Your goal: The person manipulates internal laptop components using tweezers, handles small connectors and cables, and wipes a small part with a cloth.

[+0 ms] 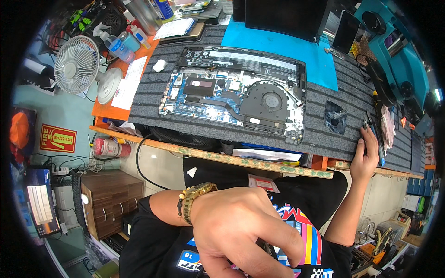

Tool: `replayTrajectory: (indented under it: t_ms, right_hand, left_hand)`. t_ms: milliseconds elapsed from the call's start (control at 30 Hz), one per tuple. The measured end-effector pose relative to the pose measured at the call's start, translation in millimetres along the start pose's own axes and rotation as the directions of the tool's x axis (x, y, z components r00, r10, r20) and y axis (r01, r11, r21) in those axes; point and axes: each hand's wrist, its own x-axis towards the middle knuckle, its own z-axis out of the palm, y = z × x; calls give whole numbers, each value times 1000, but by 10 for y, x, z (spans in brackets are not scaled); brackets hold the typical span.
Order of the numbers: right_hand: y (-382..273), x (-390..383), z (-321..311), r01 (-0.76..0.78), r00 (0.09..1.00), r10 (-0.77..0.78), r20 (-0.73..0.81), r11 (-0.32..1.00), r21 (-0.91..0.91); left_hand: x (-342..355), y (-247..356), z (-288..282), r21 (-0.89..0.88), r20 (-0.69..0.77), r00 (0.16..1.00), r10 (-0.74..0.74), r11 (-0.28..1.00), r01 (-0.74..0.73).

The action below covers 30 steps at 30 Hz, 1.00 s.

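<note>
An opened laptop base (222, 92) lies on the grey striped mat, its blue circuit board, black fan (269, 101) and long black battery (252, 65) exposed. My left hand (245, 227), with a gold watch (194, 199) at its wrist, is raised close in front of my shirt. Its fingers are curled, and a small dark thing partly shows between them, too hidden to name. At the right front of the mat rests my right hand (365, 155), fingers stretched forward and thumb apart. Its fingertips reach slim tools, beside a blue-handled one (381, 155).
A dark crumpled sheet (334, 117) and a white tuft (159, 65) lie on the mat. Behind the laptop base is a blue mat (278, 44) under a dark screen (282, 18). A white fan (76, 65) and a spray bottle (113, 44) stand left; a teal machine (398, 60) stands right.
</note>
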Motion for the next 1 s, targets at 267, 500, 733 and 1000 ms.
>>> replayTrajectory:
  t_ms: [267, 500, 733, 1000]
  right_hand:
    - [-31, 10, -3, -13, 1000, 14, -15, 999, 35]
    - [-37, 21, -1, -6, 1000, 6, -4, 1000, 18]
    - [-2, 12, 12, -2, 1000, 2, -1, 1000, 11]
    - [19, 12, 12, 4, 1000, -4, 5, 1000, 9]
  left_hand:
    - [130, 200, -239, -66, 154, 950, -273, 956, 286]
    - [-65, 129, -272, 45, 157, 948, -275, 961, 272]
    - [-205, 154, -280, 123, 109, 940, -324, 942, 311]
    - [-205, 262, -349, 167, 116, 930, -349, 930, 328]
